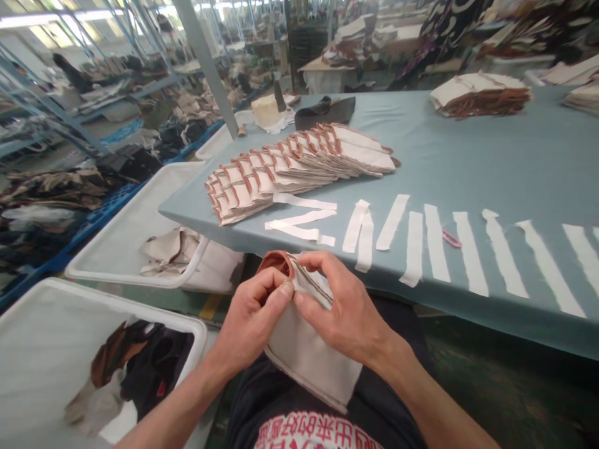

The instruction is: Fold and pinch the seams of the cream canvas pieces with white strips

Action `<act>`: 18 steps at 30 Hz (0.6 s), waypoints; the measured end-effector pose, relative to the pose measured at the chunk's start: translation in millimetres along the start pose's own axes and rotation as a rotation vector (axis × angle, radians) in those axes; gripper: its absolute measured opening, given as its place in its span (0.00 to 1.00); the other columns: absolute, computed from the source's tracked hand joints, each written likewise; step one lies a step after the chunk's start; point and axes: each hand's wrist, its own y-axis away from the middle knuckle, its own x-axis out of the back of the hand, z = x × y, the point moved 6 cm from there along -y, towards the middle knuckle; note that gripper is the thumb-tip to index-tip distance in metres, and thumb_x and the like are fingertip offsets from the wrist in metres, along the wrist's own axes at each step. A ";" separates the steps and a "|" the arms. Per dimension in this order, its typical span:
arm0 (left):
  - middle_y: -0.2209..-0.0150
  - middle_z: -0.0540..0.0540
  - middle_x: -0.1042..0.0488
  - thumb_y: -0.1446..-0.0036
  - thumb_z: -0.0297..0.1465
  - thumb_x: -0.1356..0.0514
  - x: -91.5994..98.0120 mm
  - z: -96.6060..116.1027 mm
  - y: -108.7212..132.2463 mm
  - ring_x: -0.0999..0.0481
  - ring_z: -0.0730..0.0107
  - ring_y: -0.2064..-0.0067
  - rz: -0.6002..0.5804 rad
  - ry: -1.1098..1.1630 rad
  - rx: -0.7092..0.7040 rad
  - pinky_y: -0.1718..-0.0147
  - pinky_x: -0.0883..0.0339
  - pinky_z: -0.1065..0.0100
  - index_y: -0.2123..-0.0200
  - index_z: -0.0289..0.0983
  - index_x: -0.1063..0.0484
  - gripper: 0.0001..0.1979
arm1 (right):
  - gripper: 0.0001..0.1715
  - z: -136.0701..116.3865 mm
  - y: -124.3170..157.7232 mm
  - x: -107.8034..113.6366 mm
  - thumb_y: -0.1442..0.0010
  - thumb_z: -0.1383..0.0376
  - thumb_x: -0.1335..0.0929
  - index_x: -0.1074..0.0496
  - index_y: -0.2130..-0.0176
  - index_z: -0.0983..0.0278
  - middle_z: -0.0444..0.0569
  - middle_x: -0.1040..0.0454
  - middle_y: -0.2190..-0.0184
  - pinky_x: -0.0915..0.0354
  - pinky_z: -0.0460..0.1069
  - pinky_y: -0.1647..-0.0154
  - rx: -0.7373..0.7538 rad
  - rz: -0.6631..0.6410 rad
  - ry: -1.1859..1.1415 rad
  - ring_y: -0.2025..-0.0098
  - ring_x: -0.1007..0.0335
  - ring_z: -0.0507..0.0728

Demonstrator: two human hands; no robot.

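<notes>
Cloth [316, 358] with a brown edge is held above the lap, just in front of the table [407, 149], its upper end worked at by both hands. By the left hand [255, 312] the brown edge is pinched, with thumb and curled forefinger closed on it; by the right hand [339, 308] the cloth is gripped just beside, thumb and forefinger bent in over the seam. This piece is judged to be partway through handling, since the edge is not yet released. Similar pieces [299, 168] are laid overlapping in a fanned row on the table, and a stack [482, 96] is set farther back; whether these are finished or waiting cannot be told. White strips [437, 243] are spread along the near side and seem unused; whether one is joined to the held cloth cannot be made out. A pink tool [452, 239] is left among them, untouched.
</notes>
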 end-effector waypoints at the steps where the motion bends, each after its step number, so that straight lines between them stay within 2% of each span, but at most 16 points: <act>1: 0.75 0.54 0.37 0.35 0.36 0.43 -4.2 -4.2 3.8 0.39 0.74 0.72 0.014 0.006 0.012 0.73 0.43 0.73 0.74 0.36 0.34 0.15 | 0.10 1.5 7.0 0.7 0.38 0.65 0.33 0.30 0.55 0.62 0.52 0.22 0.58 0.30 0.55 0.52 -0.055 0.025 0.025 0.54 0.24 0.60; 3: 0.75 0.53 0.37 0.35 0.36 0.43 -12.4 -9.9 9.0 0.39 0.74 0.72 0.009 0.016 0.029 0.72 0.43 0.73 0.75 0.36 0.34 0.16 | 0.04 3.8 20.0 -0.6 0.38 0.64 0.33 0.30 0.62 0.62 0.48 0.23 0.66 0.31 0.52 0.60 -0.141 0.038 0.059 0.63 0.25 0.57; 5: 0.75 0.53 0.37 0.35 0.36 0.44 -17.4 -13.1 11.6 0.39 0.74 0.72 -0.006 0.031 0.040 0.73 0.43 0.73 0.75 0.36 0.34 0.16 | 0.05 3.8 29.5 -3.5 0.37 0.63 0.34 0.31 0.66 0.61 0.45 0.25 0.70 0.34 0.50 0.65 -0.183 0.025 0.068 0.68 0.28 0.55; 11: 0.77 0.55 0.44 0.32 0.37 0.47 -19.4 -20.7 13.0 0.45 0.76 0.75 -0.050 0.065 0.038 0.76 0.48 0.72 0.78 0.37 0.40 0.20 | 0.08 -1.1 40.0 -8.5 0.37 0.62 0.34 0.32 0.69 0.61 0.43 0.26 0.73 0.36 0.48 0.67 -0.240 0.059 0.087 0.71 0.29 0.53; 18: 0.76 0.54 0.44 0.29 0.36 0.47 -24.7 -30.0 12.8 0.46 0.75 0.74 -0.101 0.082 0.054 0.75 0.48 0.72 0.76 0.37 0.39 0.20 | 0.14 9.7 40.1 -14.4 0.38 0.57 0.34 0.37 0.72 0.59 0.41 0.29 0.77 0.40 0.48 0.71 -0.407 0.054 0.032 0.74 0.32 0.53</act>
